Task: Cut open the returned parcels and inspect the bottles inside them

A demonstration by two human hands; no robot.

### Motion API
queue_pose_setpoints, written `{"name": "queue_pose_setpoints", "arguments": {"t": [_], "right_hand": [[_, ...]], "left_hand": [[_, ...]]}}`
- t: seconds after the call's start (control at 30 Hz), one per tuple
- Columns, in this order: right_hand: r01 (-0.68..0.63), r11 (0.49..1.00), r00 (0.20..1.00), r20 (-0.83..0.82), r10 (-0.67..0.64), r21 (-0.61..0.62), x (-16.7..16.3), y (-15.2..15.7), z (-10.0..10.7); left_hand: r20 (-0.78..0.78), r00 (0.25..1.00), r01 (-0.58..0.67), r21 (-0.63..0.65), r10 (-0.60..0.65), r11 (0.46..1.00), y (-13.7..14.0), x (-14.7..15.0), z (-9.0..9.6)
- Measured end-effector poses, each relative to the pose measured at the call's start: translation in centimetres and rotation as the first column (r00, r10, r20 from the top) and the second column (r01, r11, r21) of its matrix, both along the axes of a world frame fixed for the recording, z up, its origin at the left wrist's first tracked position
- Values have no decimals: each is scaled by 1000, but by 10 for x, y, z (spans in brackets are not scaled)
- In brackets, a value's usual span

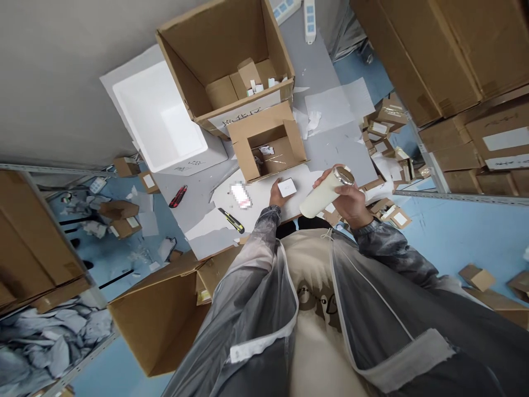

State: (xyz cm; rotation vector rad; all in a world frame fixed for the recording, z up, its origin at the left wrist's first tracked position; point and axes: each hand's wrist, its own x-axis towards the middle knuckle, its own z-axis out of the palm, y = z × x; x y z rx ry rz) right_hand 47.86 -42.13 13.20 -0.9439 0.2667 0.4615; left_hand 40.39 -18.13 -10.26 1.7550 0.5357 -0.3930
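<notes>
two hands: both are holding something by the near edge of the worktop [197,190].
right hand [352,202]: is grasping the cream cylinder [316,198], thumb and fingers wrapping it just below the metal rim [344,175].
left hand [276,195]: is gripping the small white box [286,188] from its side, just beside the open carton [243,146].
cream cylinder: is tilting over the near edge; is looking stiff, smooth, probably slippery, rim maybe scratching; weight can't tell. middle is offering the safest full-hand wrap.
small white box: is looking light, fairly stiff, likely crushable; opposite walls are suiting a gentle pinch.
cutters: red cutter [178,196] is lying near the left edge, yellow-black cutter [231,220] nearer the near-left corner.
</notes>
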Motion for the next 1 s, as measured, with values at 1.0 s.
{"name": "queue_pose_setpoints", "arguments": {"t": [1.0], "right_hand": [[-73, 997, 988, 133, 77, -33, -24, 74, 48]], "left_hand": [[448, 863, -194, 721, -234, 665, -25, -42, 208]]}}
